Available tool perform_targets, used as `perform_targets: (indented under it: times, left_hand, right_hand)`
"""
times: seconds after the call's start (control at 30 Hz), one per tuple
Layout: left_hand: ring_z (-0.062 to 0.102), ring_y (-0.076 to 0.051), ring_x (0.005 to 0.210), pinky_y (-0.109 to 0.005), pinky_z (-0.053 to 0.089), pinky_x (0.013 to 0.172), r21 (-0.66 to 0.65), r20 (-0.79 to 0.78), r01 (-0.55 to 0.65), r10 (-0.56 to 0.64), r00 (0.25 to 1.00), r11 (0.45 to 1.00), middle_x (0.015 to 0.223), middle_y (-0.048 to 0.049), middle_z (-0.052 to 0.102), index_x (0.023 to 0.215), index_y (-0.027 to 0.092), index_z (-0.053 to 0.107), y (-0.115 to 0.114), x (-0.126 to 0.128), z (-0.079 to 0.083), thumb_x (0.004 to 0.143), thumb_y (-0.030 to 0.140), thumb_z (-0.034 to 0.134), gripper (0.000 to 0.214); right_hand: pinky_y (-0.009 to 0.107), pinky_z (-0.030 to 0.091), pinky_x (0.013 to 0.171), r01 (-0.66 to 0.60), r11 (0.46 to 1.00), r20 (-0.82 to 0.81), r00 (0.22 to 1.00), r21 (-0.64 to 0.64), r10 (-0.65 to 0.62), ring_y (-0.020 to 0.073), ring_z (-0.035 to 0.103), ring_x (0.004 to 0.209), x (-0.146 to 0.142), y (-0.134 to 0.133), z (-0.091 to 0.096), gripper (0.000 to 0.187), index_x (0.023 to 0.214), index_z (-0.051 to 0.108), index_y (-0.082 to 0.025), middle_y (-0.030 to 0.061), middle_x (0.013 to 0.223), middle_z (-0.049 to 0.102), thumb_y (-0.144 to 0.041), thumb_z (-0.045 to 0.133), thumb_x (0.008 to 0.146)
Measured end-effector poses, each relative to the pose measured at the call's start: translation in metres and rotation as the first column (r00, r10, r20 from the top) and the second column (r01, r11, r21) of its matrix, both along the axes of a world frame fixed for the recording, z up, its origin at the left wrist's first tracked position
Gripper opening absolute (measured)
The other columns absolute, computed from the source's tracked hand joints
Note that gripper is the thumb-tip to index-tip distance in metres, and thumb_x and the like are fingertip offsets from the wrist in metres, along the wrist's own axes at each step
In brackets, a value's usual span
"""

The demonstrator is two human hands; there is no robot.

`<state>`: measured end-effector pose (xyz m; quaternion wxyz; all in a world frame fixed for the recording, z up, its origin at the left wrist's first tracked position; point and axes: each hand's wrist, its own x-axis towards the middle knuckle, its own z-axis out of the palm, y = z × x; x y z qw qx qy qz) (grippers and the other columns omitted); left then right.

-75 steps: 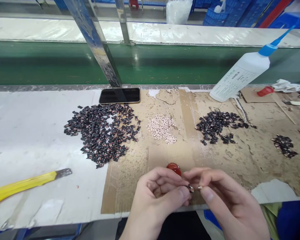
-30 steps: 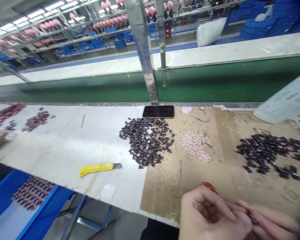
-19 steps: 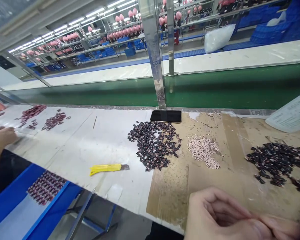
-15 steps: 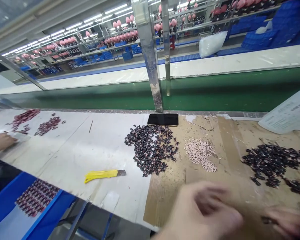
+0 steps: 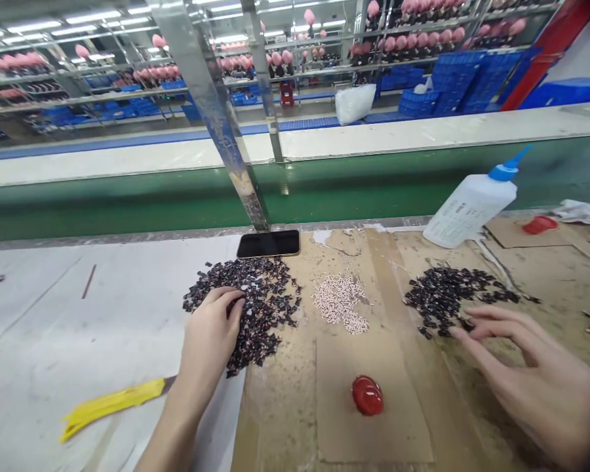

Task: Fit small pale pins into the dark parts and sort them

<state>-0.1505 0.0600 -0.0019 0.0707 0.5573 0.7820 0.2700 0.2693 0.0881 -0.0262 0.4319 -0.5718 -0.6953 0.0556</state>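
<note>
My left hand (image 5: 214,334) reaches into a heap of small dark pieces (image 5: 260,328); its fingers are curled together, and whatever lies between the tips is hidden. At the right, my right hand (image 5: 531,373) pinches a small black piece (image 5: 466,324) between thumb and fingertips, at the edge of a second heap of black pieces (image 5: 437,295). Between the hands, a glossy red dome-shaped blob (image 5: 367,395) sits on a cardboard square (image 5: 339,432). Behind that square lies a patch of tiny pale pink pieces (image 5: 338,298).
A black phone (image 5: 268,244) lies behind the left heap. At the left is a yellow utility knife (image 5: 113,406), blade out. A white bottle with a blue nozzle (image 5: 467,210) stands tilted at the back right. A metal post (image 5: 221,124) rises behind the table.
The view has swung to the right. My left hand has moved off the cardboard into the dark heap, and the red blob now shows. My right hand has come to the black heap.
</note>
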Motion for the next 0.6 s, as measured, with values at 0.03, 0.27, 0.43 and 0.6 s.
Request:
perform_targets:
  times: [0.03,0.27,0.43,0.6]
  left_hand:
    - [0.071,-0.037,0.107,-0.047,0.052,0.096,0.004,0.002,-0.007,0.007,1.000,1.000,0.116,-0.0129,0.077,0.090,0.022,0.077,-0.001,0.001,0.001,0.092,0.036,0.053,0.027]
    - [0.073,-0.034,0.105,-0.046,0.054,0.096,0.057,0.181,-0.076,0.064,0.981,0.996,0.118,-0.0131,0.078,0.097,0.021,0.076,-0.018,0.010,0.012,0.091,0.041,0.061,0.026]
    - [0.070,-0.018,0.082,-0.025,0.056,0.075,-0.015,0.920,-0.177,0.082,0.383,0.984,0.094,-0.0075,0.079,0.085,0.017,0.078,-0.044,0.061,0.027,0.075,0.037,0.086,0.024]
    - [0.061,-0.011,0.071,-0.017,0.050,0.061,-0.112,0.993,-0.169,0.105,-0.050,0.979,0.081,-0.0024,0.071,0.080,0.015,0.075,-0.048,0.101,0.035,0.069,0.029,0.093,0.026]
  right_hand:
    - [0.039,0.050,0.096,-0.052,0.997,0.011,0.999,-0.060,0.053,0.0236,0.070,0.099,-0.014,0.001,0.008,0.023,0.078,0.064,-0.026,0.0058,0.108,0.073,-0.042,0.074,0.090]
    - [0.036,0.059,0.085,-0.452,0.837,0.014,0.878,-0.308,0.478,0.0206,0.073,0.095,-0.105,0.029,0.034,0.013,0.090,0.069,-0.022,0.0064,0.103,0.076,-0.031,0.065,0.098]
    - [0.042,0.058,0.090,-0.496,0.791,0.160,0.802,-0.359,0.576,0.0262,0.071,0.105,-0.127,0.042,0.019,0.015,0.104,0.077,-0.023,0.0079,0.113,0.076,-0.020,0.064,0.096]
    - [0.041,0.056,0.084,-0.489,0.785,0.245,0.766,-0.380,0.595,0.0263,0.071,0.095,-0.137,0.045,0.009,0.028,0.091,0.078,-0.018,0.0109,0.102,0.076,-0.008,0.053,0.098]
